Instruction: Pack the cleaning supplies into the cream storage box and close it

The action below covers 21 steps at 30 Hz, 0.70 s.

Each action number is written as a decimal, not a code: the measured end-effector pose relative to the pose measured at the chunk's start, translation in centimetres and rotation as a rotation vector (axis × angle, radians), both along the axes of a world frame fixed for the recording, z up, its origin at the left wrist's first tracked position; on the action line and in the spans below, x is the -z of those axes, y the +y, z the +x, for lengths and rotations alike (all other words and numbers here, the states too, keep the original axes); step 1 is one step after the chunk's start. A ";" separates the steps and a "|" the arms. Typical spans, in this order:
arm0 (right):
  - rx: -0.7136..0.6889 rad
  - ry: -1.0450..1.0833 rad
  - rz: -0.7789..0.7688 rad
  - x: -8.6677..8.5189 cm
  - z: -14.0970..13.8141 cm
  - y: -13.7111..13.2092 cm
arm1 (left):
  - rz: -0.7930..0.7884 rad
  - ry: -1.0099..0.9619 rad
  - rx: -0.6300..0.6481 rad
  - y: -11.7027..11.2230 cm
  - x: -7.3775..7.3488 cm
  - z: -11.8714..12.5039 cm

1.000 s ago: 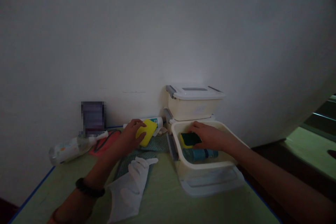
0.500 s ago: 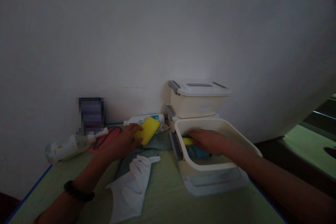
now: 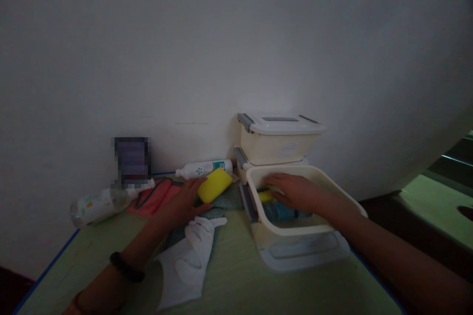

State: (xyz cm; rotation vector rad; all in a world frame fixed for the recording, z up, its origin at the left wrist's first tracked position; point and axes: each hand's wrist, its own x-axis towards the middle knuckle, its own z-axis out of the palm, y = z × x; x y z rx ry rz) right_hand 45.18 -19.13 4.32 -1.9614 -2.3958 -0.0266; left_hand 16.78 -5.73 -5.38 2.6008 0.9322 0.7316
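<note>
The left hand (image 3: pixel 183 203) holds a yellow sponge (image 3: pixel 215 185) by its near end, fingers closed round it. The sponge is tilted above a teal cloth (image 3: pixel 226 201), just left of the open white bin (image 3: pixel 314 230); gripping the end seems to keep most of it clear of the cloth.

The right hand (image 3: pixel 295 192) reaches down inside the bin, palm down. Its fingers lie flat over a second sponge (image 3: pixel 266 197) beside a blue bottle (image 3: pixel 283 211). I cannot tell whether they grip it or only press on it.

A lidded bin (image 3: pixel 278 139) stands behind the open bin. A white glove (image 3: pixel 190 258) lies on the green desk (image 3: pixel 240 288) to its left, and a white tube-like bottle (image 3: pixel 205 168) lies by the wall.
</note>
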 end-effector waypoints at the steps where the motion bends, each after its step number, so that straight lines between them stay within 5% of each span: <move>1: 0.013 0.016 0.015 0.0 0.1 0.0 | 0.008 -0.022 -0.005 0.0 0.0 0.0; 10: 0.154 0.249 0.226 -2.4 -2.5 0.2 | 0.071 -0.217 -0.021 -0.6 -4.1 -1.4; 18: 0.053 0.433 0.290 -4.6 -10.8 0.6 | -0.078 -0.288 0.123 -1.6 -7.9 -6.8; 21: -0.062 0.483 0.324 -3.9 -13.8 1.6 | -0.303 -0.268 0.160 -1.9 -9.1 -8.7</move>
